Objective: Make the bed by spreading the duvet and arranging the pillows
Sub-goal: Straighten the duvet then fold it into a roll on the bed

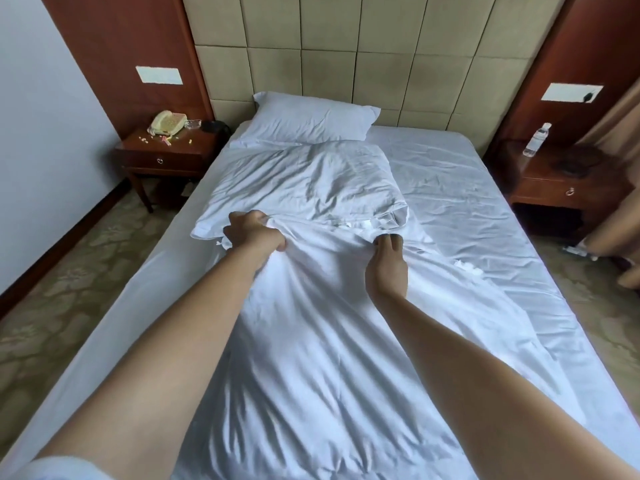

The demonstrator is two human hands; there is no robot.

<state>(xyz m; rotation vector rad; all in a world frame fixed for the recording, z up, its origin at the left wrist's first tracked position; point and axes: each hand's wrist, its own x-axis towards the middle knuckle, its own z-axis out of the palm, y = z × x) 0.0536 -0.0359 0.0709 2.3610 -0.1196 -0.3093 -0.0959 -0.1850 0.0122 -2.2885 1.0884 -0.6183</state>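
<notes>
At frame centre, the left hand was clenched on a bunched fold of the white duvet, and the right hand pinched its edge. 2 pillows lay above, toward the headboard.

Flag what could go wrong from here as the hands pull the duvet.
1. Both hands, left hand and right hand, grip the duvet near its middle, so it may stay bunched rather than spread.
2. The lower pillow touches the gripped edge and could get dragged out of place.
</notes>
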